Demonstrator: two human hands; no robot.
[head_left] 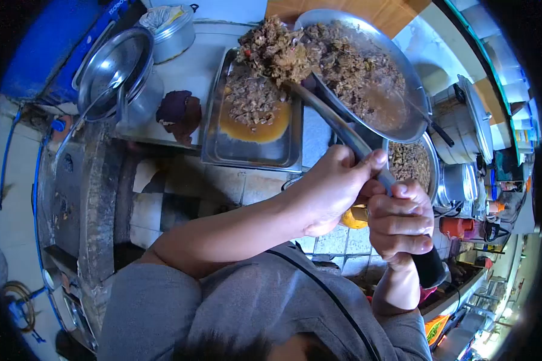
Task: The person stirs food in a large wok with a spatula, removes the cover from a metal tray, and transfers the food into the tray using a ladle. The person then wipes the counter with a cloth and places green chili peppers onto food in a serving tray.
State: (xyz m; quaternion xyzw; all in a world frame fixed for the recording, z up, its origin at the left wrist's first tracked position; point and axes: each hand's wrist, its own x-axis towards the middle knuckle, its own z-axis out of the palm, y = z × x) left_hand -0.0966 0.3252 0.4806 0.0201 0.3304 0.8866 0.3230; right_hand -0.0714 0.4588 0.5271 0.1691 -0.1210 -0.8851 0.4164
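My left hand [349,174] and my right hand [400,219] are both wrapped round the metal handle of a long-handled ladle [337,120], the left one further up. The ladle's far end is hidden under a heap of chopped cooked meat [277,51]. That heap is above the rectangular metal tray [209,144], which holds more chopped meat in brown liquid. Right of the tray, a large round metal pan [412,90] contains chopped meat and broth. Below my right hand, a black grip [427,268] shows.
A metal bowl [93,75] and a lidded pot [177,39] stand at the left, near dark cloths [180,114]. Another pan of chopped food [406,162] sits below the big pan. A large lidded pot [457,126] stands at the right. Tiled floor [259,189] shows below the counter.
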